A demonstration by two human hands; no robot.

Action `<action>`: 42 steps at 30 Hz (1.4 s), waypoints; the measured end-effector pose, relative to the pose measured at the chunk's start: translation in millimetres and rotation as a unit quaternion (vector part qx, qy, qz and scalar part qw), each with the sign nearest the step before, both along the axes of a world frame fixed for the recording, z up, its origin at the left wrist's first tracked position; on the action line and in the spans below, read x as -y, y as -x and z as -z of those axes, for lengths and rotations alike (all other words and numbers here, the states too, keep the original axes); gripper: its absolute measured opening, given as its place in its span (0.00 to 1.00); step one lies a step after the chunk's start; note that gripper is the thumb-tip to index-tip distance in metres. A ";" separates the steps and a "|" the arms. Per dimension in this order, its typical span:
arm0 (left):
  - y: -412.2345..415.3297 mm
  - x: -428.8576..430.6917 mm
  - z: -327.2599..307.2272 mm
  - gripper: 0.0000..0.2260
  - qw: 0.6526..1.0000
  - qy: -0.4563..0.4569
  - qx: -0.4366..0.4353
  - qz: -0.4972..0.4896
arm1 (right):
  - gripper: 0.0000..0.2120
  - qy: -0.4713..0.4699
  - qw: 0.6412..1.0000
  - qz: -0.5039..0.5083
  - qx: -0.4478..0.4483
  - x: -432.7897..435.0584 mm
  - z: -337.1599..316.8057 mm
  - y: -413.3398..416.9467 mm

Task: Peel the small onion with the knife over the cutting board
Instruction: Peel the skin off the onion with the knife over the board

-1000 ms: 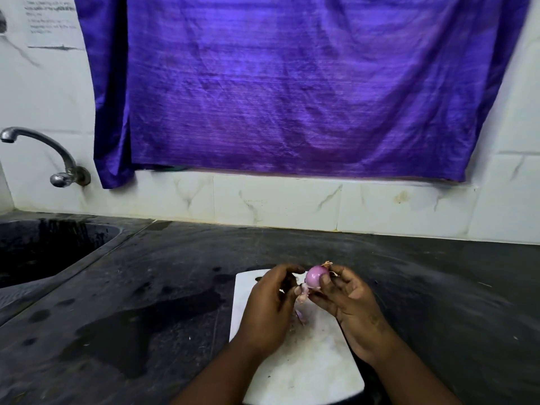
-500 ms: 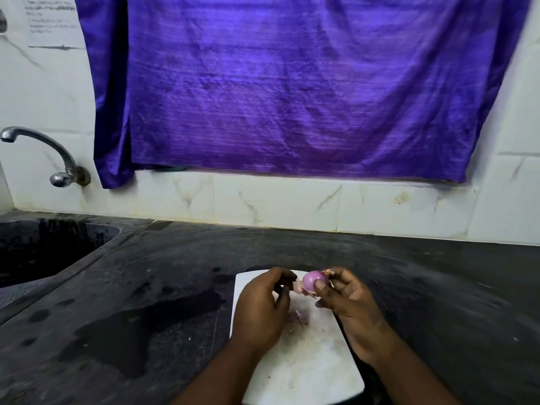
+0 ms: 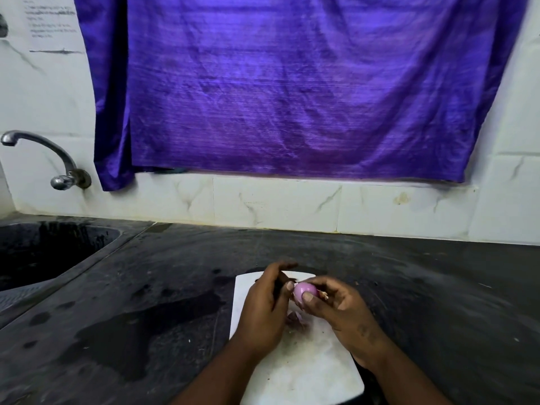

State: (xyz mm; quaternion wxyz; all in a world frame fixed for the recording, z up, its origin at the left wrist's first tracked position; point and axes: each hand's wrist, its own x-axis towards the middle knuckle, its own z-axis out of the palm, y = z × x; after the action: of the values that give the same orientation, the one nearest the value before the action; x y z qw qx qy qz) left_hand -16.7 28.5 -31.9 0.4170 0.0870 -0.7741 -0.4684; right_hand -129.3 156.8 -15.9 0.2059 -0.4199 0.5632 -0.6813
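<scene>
A small pink-purple onion (image 3: pixel 304 289), mostly bare of skin, is pinched between the thumb and fingers of my right hand (image 3: pixel 342 311), with its dry root tuft (image 3: pixel 323 294) poking out to the right. My left hand (image 3: pixel 264 306) is curled beside it, its thumb tip touching the onion's left side. A dark narrow thing in that fist looks like the knife (image 3: pixel 277 289), mostly hidden by the fingers. Both hands hover over the far half of the white cutting board (image 3: pixel 295 372). Loose purple peels (image 3: pixel 296 318) lie on the board under the hands.
The board rests on a dark stone counter (image 3: pixel 438 302) with a wet patch (image 3: pixel 140 331) to its left. A black sink (image 3: pixel 43 249) and a metal tap (image 3: pixel 43 153) sit at far left. A purple cloth (image 3: pixel 292 97) hangs on the tiled wall behind.
The strip of skin that hung from the onion's left side is gone from it, and peels lie on the board. The onion has sunk slightly and turned in my right hand.
</scene>
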 end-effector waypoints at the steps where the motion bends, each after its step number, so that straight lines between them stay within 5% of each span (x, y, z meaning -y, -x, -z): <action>1: 0.7 1.4 0.6 0.15 1.000 0.007 0.001 -0.017 | 0.11 0.009 1.000 0.002 0.012 0.5 -0.2 0.7; 5: 3.0 10.5 2.1 0.14 0.990 0.023 0.026 -0.137 | 0.13 0.055 0.994 0.012 0.093 0.7 -0.7 6.2; 10: 5.6 10.8 4.4 0.06 0.986 0.079 0.060 -0.132 | 0.12 0.005 0.998 0.031 0.050 1.6 1.8 8.5; 16: 0.8 6.1 -3.8 0.11 0.988 0.098 0.019 -0.120 | 0.12 0.046 0.982 -0.007 0.181 1.2 -1.4 9.9; 26: -0.6 -5.3 -9.2 0.07 0.995 0.075 -0.048 -0.035 | 0.16 0.004 0.990 -0.025 0.135 -1.0 -1.8 4.7; 37: 3.9 3.9 -4.6 0.10 0.993 -0.033 -0.038 -0.110 | 0.21 -0.004 0.991 -0.044 0.123 0.5 0.1 5.7; 42: 5.6 13.0 5.1 0.15 0.987 0.003 0.037 -0.155 | 0.07 0.041 0.973 -0.058 0.220 -1.4 -4.7 6.8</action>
State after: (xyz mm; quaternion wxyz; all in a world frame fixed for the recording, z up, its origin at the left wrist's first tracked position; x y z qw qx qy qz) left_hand -22.2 15.5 -37.0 0.4560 0.2222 -0.7676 -0.3918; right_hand -136.1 158.3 -11.1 0.3463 -0.2994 0.4507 -0.7663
